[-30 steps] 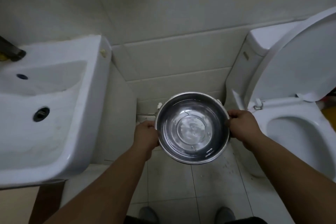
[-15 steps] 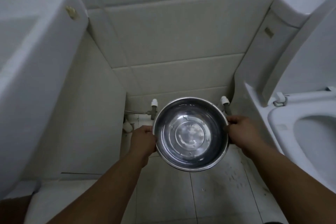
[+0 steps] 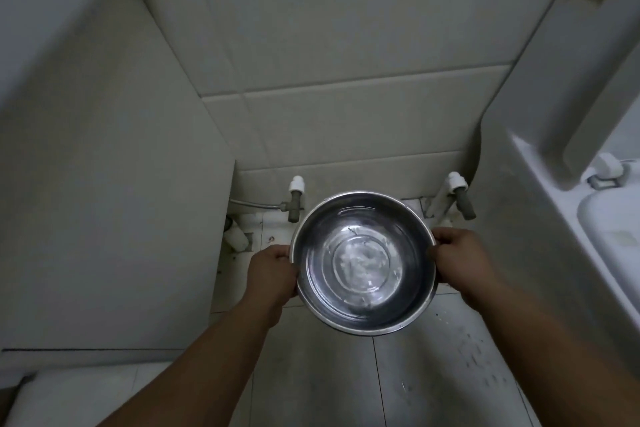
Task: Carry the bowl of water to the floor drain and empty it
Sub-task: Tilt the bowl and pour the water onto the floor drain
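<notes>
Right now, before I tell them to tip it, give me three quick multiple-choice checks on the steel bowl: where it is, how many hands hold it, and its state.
1. The round stainless-steel bowl is held:
A. between the sink cabinet and the white toilet
B. inside the toilet
C. on the floor

2. Hands gripping its rim:
A. none
B. one
C. two

3. The bowl is:
A. upside down
B. about level, with clear water inside
C. dry and empty

Answers: 1 A, the cabinet stands left and the toilet right; 2 C, left hand and right hand grip opposite edges; 3 B, ripples show over its bottom.
</notes>
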`<state>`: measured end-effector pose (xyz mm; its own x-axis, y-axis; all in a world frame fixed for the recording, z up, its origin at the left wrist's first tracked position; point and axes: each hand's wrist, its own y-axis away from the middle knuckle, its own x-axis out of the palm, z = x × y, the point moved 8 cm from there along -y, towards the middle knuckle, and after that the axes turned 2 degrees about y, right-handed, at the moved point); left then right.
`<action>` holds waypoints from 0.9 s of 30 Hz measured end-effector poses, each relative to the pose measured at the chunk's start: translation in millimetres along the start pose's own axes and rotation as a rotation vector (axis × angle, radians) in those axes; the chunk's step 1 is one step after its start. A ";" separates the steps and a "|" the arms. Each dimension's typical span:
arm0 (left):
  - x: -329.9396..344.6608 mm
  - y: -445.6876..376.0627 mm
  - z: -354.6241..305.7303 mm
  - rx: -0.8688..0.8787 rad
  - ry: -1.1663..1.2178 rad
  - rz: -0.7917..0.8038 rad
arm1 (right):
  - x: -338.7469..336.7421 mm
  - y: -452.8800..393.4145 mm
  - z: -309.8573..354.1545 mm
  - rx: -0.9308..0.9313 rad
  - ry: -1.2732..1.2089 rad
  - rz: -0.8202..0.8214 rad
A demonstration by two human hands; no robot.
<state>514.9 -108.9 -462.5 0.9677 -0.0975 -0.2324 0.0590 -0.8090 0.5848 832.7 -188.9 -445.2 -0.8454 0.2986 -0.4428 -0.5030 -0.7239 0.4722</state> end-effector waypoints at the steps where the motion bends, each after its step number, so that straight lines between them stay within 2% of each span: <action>1: 0.2 -3.3 3.7 0.001 0.000 -0.002 | 3.3 -2.9 -3.0 0.000 0.004 -0.001; 27: 16.9 -65.7 53.2 -0.019 0.022 0.000 | 44.7 -62.1 -53.7 0.000 -0.016 0.047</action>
<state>514.3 -88.2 -546.1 0.9728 -0.0847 -0.2158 0.0634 -0.7981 0.5992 835.7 -164.1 -535.3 -0.8708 0.2741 -0.4081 -0.4627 -0.7374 0.4921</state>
